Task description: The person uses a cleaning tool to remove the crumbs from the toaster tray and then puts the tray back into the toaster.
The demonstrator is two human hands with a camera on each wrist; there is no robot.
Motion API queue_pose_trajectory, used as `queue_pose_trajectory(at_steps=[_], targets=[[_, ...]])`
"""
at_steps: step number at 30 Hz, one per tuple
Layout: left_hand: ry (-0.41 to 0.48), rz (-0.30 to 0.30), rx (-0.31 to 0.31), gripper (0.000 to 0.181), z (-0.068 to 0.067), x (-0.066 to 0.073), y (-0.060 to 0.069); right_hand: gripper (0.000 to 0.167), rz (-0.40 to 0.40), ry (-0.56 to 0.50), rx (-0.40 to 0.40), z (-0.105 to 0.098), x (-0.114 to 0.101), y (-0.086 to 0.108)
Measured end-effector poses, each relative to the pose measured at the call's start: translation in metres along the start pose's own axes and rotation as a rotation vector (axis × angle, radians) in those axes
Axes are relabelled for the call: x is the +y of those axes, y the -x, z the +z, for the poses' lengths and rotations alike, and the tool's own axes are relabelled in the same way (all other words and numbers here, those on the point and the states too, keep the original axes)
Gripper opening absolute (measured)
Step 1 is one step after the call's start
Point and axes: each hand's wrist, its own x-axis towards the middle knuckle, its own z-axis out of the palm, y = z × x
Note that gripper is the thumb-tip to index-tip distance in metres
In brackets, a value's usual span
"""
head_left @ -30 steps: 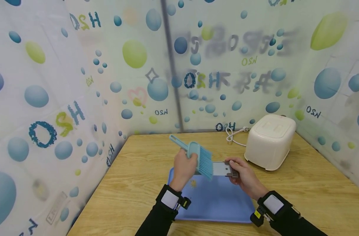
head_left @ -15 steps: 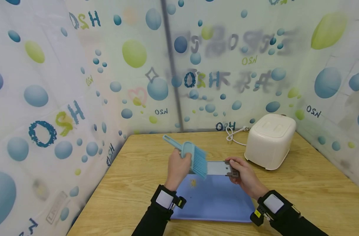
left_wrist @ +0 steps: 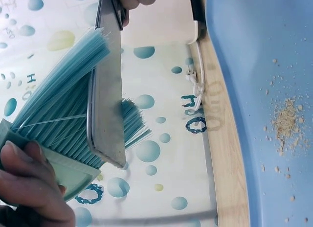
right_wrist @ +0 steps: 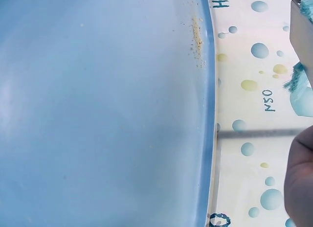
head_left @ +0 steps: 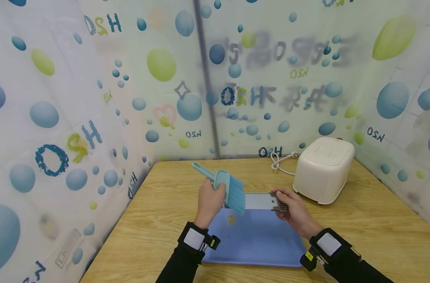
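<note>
In the head view my left hand [head_left: 210, 200] grips a light-blue hand brush [head_left: 235, 195] near its head, with the handle pointing up and left. My right hand [head_left: 294, 210] pinches the grey slotted end of a flat metal crumb tray [head_left: 258, 201], held level above a blue serving tray [head_left: 260, 239]. Seen from the left wrist, bristles [left_wrist: 63, 100] lie against the plate [left_wrist: 107, 104] and show on both sides of it. A small heap of tan crumbs [left_wrist: 287, 120] lies on the blue tray. The right wrist view shows only part of the right hand [right_wrist: 299, 180].
A cream toaster [head_left: 322, 171] stands at the back right of the wooden table [head_left: 165, 204], its white cord [head_left: 278, 163] looped behind it. Bubble-patterned curtains [head_left: 186, 55] enclose the table's back and sides.
My left hand has moved left with the brush, taking the bristles along the crumb tray toward its free end. The right hand and crumb tray have stayed nearly still.
</note>
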Motion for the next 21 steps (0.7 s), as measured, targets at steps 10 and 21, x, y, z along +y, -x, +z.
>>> queue_pose_trajectory(at_steps=[10,21], targets=[[-0.008,0.004,-0.005,0.016,-0.0048,-0.0018,-0.0004,0.024,-0.002,0.008,-0.003,-0.0016,-0.0001,0.0007],[-0.01,-0.001,0.019,0.018,-0.0085,-0.0086,-0.0028,0.026,-0.01,0.022,-0.005,-0.0062,0.0016,-0.0002]])
